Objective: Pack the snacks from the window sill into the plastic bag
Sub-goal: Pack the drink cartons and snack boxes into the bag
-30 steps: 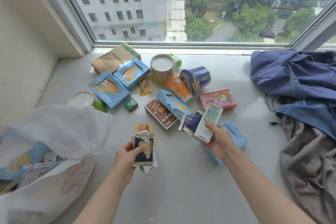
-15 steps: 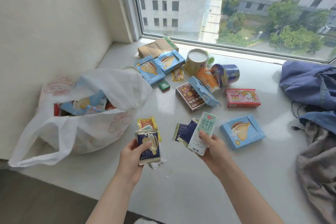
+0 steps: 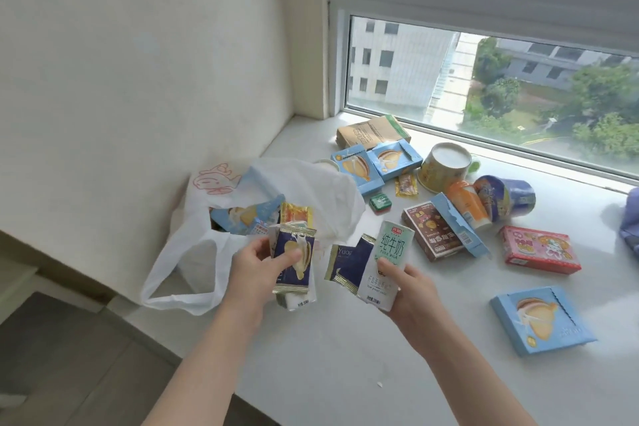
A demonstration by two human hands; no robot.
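Observation:
My left hand (image 3: 257, 266) grips a stack of snack packets (image 3: 294, 259), a dark blue one in front and a yellow one behind, just right of the mouth of the white plastic bag (image 3: 193, 259). The bag lies open at the sill's left end with blue boxes inside. My right hand (image 3: 404, 287) holds a white-and-green milk carton (image 3: 385, 263) together with dark blue packets (image 3: 345, 264). On the window sill (image 3: 397, 373) lie blue snack boxes (image 3: 543, 320), a brown box (image 3: 432, 235), a pink box (image 3: 539, 249) and cups (image 3: 446, 166).
A brown paper packet (image 3: 371, 131) lies by the window frame. A small green tin (image 3: 380, 201) and a yellow sachet (image 3: 406, 184) lie among the boxes. Blue cloth (image 3: 631, 218) shows at the right edge. The sill's front edge drops to a wooden floor (image 3: 69, 373).
The view has swung left toward the bag. Both hands, still holding their items, are now closer to the bag, the left one at its mouth.

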